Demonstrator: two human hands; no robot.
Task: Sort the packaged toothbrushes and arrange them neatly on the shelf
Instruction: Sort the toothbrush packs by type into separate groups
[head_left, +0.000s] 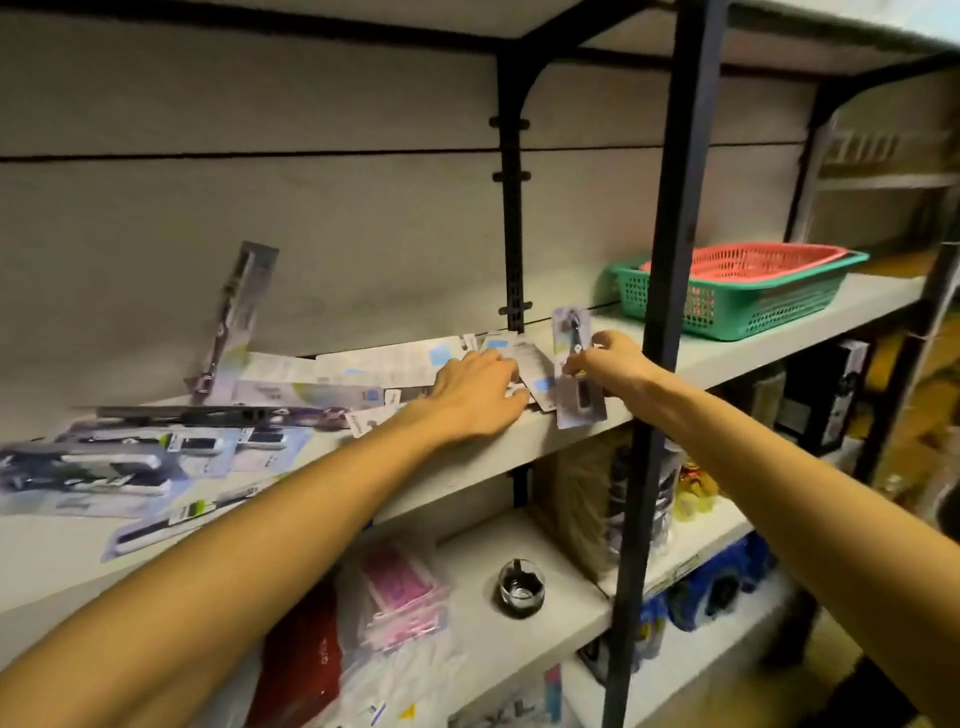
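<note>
Approx a dozen toothbrush packs (363, 370) on shelf, exact no. unclear; 2 baskets (737, 291), nested; 2 hands (475, 397); 1 glass jar (521, 588).

The packs (363, 374) of toothbrushes lie scattered on the grey shelf (519, 447), not in any row. At the left, several blister packs (104, 467) with dark and white brushes lie flat and overlap each other, and one (171, 519) reaches close to the front edge. One pack (234, 317) leans tilted against the back wall. In the middle, a pile of packs lies with the white printed backs up, next to the black post. At the right, one pack (574, 364) with a dark brush stands almost upright at the front edge, and its lower end hangs a little over the edge.
</note>
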